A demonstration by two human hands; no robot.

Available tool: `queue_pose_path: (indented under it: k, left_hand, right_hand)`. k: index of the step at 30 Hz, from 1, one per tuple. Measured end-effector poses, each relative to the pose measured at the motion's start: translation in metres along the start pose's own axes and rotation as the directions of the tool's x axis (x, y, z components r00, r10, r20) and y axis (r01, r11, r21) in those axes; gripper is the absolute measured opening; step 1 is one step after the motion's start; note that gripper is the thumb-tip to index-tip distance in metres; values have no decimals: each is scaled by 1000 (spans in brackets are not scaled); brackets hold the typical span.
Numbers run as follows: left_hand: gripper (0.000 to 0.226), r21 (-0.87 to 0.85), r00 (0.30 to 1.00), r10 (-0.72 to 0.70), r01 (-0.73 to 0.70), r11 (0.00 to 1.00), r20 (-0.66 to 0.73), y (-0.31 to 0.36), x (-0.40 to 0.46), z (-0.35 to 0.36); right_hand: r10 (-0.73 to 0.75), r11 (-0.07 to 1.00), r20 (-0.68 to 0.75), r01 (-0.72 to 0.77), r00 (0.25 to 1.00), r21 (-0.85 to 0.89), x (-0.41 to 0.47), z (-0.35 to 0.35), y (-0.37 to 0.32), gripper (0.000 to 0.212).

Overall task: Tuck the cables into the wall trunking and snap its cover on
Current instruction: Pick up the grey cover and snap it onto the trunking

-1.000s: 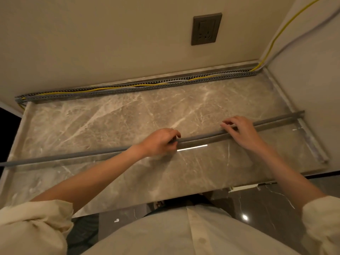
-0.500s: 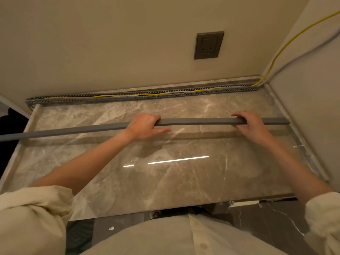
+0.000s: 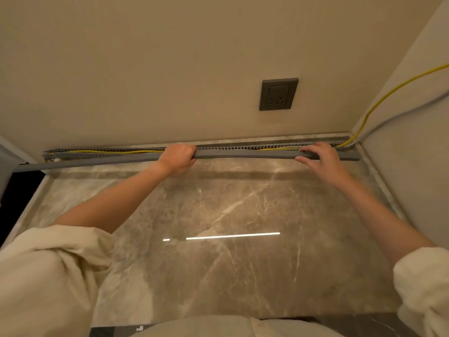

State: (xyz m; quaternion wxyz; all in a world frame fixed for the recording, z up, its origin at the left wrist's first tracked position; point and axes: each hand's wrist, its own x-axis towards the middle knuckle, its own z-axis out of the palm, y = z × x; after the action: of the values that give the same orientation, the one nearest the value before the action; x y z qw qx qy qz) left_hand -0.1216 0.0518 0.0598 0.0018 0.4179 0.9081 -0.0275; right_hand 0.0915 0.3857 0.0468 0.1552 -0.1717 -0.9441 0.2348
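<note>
You held the grey cover (image 3: 243,153) just in front of the slotted trunking (image 3: 80,154) at the foot of the wall, not yet seated. Its left end stuck out past the trunking's end, so I judge you needed to slide it right before pressing. Your left hand (image 3: 178,158) gripped it with fingers curled round. Further right, the yellow cable (image 3: 274,148) lay along the open channel; it should sit fully below the rim. Your right hand (image 3: 320,158) rested on the cover, fingers nearly straight, thumb under.
</note>
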Motion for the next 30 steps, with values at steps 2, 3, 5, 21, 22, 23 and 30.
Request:
queue_pose_path:
  k: [2,3,5,21,22,23,30]
  left_hand:
    - [20,-3,999,-34,34,999,15,-5,12,-1]
    - [19,1,998,-50,50,999,22,-7,18,-2]
    - [18,6,996,-86,86,996,29,-11,28,-1]
    - [53,-119,988,127,-137,983,-86,40,90,20]
    - [55,-142,982,159,-171,975,-98,52,96,20]
    - [54,-167,977,182,-199,966,-112,64,103,19]
    - [41,-169,950,310,-313,934,-45,118,142,24]
  right_hand:
    - [-7,1000,3,7,1000,-22,16,4,0,35]
    - [-11,999,8,12,1000,-29,22,6,0,34]
    - [-17,999,22,18,1000,-35,34,11,1,34]
    - [-82,995,77,87,994,-55,81,39,48,34]
    - [-84,995,75,88,994,-50,81,40,50,34]
    - [-90,995,74,93,993,-44,81,41,52,34]
    - [-111,994,107,112,988,-1,83,42,57,35]
